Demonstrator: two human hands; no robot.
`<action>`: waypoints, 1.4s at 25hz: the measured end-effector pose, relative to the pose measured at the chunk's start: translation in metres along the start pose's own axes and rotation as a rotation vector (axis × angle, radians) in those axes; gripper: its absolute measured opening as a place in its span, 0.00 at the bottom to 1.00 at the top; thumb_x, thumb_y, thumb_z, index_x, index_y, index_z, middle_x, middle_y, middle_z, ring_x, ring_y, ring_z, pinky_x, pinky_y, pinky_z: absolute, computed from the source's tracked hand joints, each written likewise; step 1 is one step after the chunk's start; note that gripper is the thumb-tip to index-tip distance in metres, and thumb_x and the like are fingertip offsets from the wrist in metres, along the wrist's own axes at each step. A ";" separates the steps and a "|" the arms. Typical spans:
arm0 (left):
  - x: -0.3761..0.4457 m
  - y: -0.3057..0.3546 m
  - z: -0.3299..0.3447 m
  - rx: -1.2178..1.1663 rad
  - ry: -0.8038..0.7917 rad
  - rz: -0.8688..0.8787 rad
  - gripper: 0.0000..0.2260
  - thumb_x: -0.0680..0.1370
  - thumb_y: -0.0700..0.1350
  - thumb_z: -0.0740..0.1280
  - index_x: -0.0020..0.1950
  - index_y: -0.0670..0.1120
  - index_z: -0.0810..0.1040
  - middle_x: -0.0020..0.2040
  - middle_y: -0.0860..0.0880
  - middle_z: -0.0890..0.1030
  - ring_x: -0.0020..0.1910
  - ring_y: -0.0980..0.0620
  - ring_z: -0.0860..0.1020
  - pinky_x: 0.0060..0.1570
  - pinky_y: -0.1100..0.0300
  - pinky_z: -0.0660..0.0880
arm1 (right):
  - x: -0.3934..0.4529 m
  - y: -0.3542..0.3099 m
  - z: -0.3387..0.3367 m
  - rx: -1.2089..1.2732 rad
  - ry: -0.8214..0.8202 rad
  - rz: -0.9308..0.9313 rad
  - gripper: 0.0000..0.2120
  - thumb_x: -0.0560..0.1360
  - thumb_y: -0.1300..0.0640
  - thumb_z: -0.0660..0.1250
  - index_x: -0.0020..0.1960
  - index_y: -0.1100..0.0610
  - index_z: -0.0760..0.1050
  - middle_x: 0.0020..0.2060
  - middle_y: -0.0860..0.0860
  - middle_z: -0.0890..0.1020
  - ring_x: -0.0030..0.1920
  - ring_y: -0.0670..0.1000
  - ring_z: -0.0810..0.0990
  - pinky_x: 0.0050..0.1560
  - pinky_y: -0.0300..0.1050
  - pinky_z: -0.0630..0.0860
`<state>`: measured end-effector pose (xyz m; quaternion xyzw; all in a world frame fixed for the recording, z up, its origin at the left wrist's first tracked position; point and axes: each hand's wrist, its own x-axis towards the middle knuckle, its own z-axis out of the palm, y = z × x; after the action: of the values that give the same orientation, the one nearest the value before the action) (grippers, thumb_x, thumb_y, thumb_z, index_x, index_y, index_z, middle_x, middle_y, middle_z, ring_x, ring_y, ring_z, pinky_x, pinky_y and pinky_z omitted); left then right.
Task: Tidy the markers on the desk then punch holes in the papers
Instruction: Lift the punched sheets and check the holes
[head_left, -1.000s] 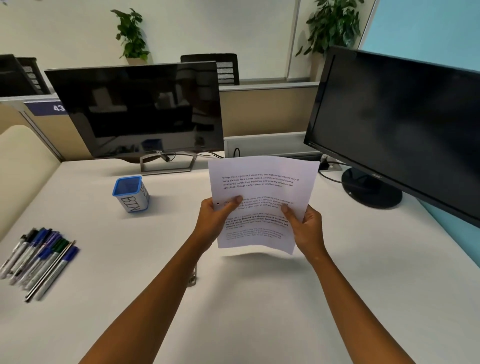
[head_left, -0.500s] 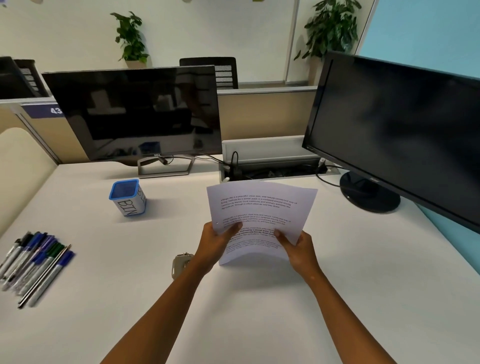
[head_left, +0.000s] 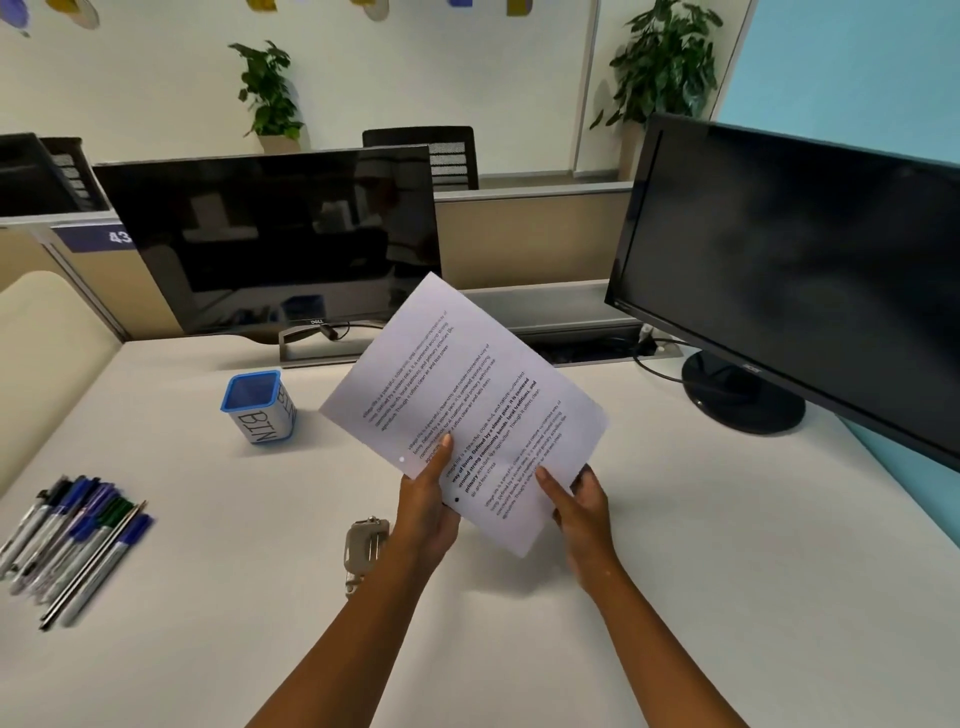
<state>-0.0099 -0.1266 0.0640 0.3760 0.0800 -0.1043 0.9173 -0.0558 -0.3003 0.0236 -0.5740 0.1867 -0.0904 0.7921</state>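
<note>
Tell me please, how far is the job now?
Done: two punched holes show near one paper edge. In hand: left hand and right hand both hold the printed papers above the desk. Left: markers lie loose in a row, outside the blue BIN cup; hole punch sits idle.

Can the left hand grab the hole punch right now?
Probably not yet. The left hand is busy pinching the papers. The punch lies right beside that wrist on the desk, nothing covering it, so letting go first should make it easy.
</note>
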 end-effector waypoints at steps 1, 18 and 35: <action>-0.002 -0.002 0.001 -0.009 0.013 -0.014 0.27 0.75 0.40 0.69 0.73 0.44 0.67 0.66 0.38 0.77 0.62 0.36 0.78 0.59 0.37 0.76 | 0.000 0.002 0.004 -0.001 -0.008 -0.001 0.23 0.70 0.52 0.77 0.62 0.52 0.76 0.56 0.50 0.84 0.57 0.52 0.83 0.54 0.52 0.81; 0.017 0.073 -0.054 0.912 -0.113 -0.181 0.26 0.68 0.60 0.72 0.62 0.49 0.79 0.56 0.50 0.85 0.53 0.42 0.83 0.54 0.46 0.78 | 0.021 -0.036 -0.049 -0.356 -0.087 -0.047 0.12 0.77 0.58 0.69 0.61 0.55 0.78 0.52 0.52 0.85 0.50 0.53 0.86 0.47 0.48 0.84; 0.013 0.039 -0.046 0.769 -0.008 0.087 0.09 0.73 0.41 0.75 0.51 0.49 0.81 0.43 0.53 0.87 0.43 0.49 0.86 0.39 0.60 0.82 | 0.020 -0.025 -0.050 -0.323 -0.023 -0.071 0.10 0.76 0.57 0.70 0.55 0.48 0.76 0.49 0.48 0.83 0.49 0.51 0.83 0.40 0.36 0.81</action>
<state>0.0090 -0.0682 0.0547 0.6950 0.0156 -0.0890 0.7133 -0.0552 -0.3594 0.0302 -0.7010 0.1692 -0.0806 0.6880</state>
